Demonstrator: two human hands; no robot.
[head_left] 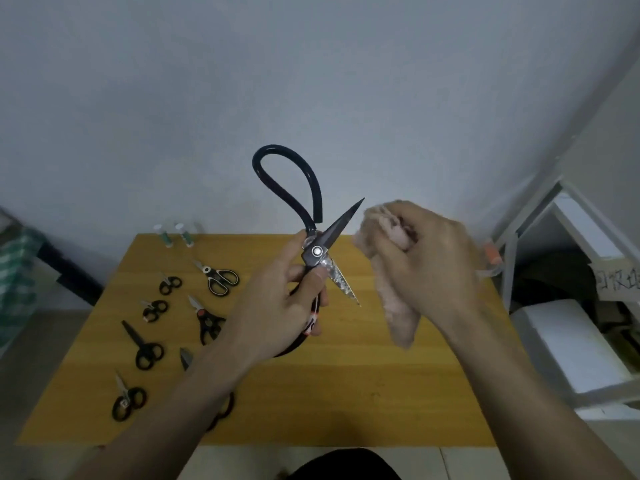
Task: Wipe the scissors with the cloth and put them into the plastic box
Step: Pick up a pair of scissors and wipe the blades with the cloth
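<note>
Currently left hand (287,299) grips big scissors (317,252) at the pivot, blades apart, raised above the desk (346,393). Right hand (429,258) clutches the cloth (394,306) just beside the upper blade, not touching.

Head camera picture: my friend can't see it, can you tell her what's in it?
A left hand holds big black scissors open above a yellow table, and a right hand grips a pink cloth beside the blades. Smaller scissors lie on the table's left side.

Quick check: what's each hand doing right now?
Left hand: grip closed on the big black scissors, blades open.
Right hand: grip closed on the pink cloth.
</note>
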